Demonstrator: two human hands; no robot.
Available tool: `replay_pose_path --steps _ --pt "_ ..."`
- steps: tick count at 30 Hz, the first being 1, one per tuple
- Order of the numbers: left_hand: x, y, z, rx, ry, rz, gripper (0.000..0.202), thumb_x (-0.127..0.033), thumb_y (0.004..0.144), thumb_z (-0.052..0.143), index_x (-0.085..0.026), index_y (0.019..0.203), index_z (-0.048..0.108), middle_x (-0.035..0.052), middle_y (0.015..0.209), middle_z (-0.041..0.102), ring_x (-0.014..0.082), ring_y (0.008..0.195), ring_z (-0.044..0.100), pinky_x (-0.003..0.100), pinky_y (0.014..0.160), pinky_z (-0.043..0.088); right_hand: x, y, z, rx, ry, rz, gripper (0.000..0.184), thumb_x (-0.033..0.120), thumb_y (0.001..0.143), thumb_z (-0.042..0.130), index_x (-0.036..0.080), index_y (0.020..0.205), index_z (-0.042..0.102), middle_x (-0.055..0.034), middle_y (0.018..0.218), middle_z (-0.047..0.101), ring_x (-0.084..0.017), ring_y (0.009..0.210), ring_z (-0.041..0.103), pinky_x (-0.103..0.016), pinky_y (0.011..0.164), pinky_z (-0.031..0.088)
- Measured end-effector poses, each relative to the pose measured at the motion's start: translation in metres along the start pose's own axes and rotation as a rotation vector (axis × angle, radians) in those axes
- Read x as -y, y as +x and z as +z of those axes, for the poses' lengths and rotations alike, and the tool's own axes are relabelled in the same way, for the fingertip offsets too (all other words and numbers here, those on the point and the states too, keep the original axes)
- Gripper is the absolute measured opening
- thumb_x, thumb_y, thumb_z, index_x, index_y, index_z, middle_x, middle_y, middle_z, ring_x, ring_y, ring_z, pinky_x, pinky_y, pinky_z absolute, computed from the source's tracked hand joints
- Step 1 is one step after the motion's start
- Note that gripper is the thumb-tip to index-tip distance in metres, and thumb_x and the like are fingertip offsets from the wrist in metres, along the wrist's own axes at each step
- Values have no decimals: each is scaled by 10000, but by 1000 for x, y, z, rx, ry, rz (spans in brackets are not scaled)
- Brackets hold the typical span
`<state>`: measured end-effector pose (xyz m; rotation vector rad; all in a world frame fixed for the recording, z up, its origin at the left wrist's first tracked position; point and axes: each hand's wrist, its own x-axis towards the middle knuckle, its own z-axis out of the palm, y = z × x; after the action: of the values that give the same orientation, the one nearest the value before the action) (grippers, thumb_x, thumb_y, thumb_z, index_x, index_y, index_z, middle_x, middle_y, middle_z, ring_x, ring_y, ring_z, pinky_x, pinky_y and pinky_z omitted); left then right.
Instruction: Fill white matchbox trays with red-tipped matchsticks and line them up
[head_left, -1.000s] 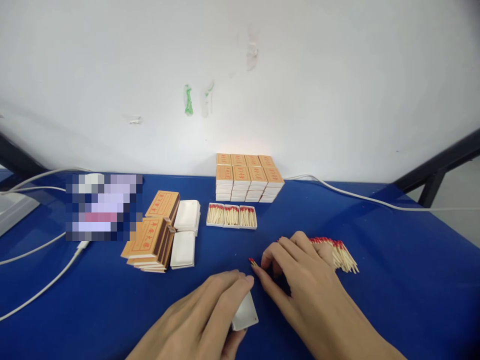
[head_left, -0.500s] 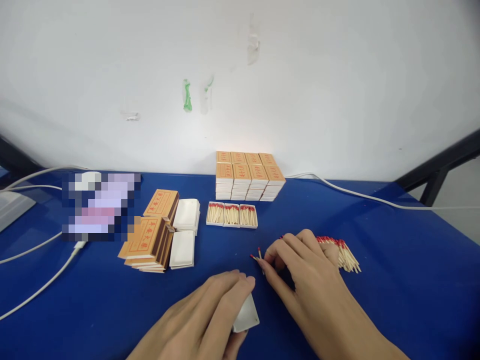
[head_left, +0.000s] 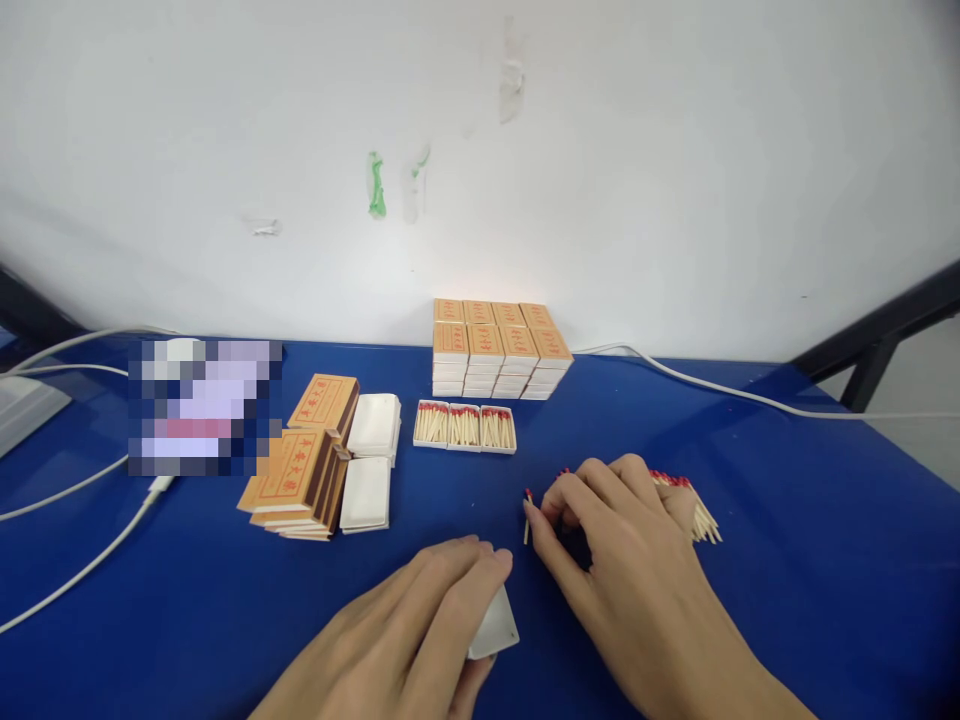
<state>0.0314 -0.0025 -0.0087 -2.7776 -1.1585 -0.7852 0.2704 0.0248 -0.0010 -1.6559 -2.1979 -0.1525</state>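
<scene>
My left hand (head_left: pixel 405 630) is closed around a white matchbox tray (head_left: pixel 495 628) near the front of the table. The hand covers much of this tray, so its contents are hidden. To the right, my right hand (head_left: pixel 615 560) is bent, with thumb and forefinger together at a red-tipped match (head_left: pixel 526 525) that points up and down the view. Under and beyond that hand lies a pile of loose matches (head_left: pixel 705 522), partly covered by the fingers. Ahead of both hands, three open trays filled with matches (head_left: pixel 465 428) stand side by side.
Stacked matchboxes (head_left: pixel 501 348) stand by the wall. Left of the filled trays are white trays (head_left: pixel 366 493) in two stacks, beside orange matchbox sleeves (head_left: pixel 292 470). A blurred-out object (head_left: pixel 206 405) and white cables (head_left: pixel 82 597) occupy the left side of the blue table.
Matches by my right thumb have shifted: one lay slanted to the left before, and now a single upright match shows. My right hand has moved slightly right. My left hand keeps its grip on the tray.
</scene>
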Motion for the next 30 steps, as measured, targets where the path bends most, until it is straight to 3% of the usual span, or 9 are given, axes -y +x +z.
replay_pose_path --steps 4,9,15,20,30 --pt "0 4 1 -32 27 24 348 -243 1214 366 -176 1478 584 36 1361 813 154 1173 822 232 1040 632 2 -2 3 -8 44 16 306 377 1105 621 263 836 530 -41 876 628 -283 887 499 -452 800 308" --pt "0 2 2 -8 30 15 357 -231 1213 362 -180 1500 568 28 1382 804 144 1183 816 234 1081 612 4 -4 6 -10 60 19 235 296 1115 583 258 885 553 -37 905 645 -282 898 506 -441 803 305" --pt "1 0 2 -15 36 19 359 -228 1211 366 -184 1500 575 22 1392 800 143 1194 812 231 1073 616 4 -2 3 -12 135 16 242 310 1139 570 257 903 566 -28 916 655 -273 899 510 -434 806 316" --pt "0 2 3 -17 34 28 358 -214 1208 360 -173 1492 575 27 1373 808 147 1185 816 240 1074 618 2 0 2 -54 69 31 266 331 1129 583 259 873 566 -29 878 628 -276 875 493 -449 806 298" --pt "-1 1 4 -23 43 38 361 -214 1207 352 -172 1475 590 33 1370 810 151 1180 819 241 1066 622 5 -1 4 -14 81 25 256 296 1094 633 259 858 540 -30 895 619 -275 898 484 -443 800 302"
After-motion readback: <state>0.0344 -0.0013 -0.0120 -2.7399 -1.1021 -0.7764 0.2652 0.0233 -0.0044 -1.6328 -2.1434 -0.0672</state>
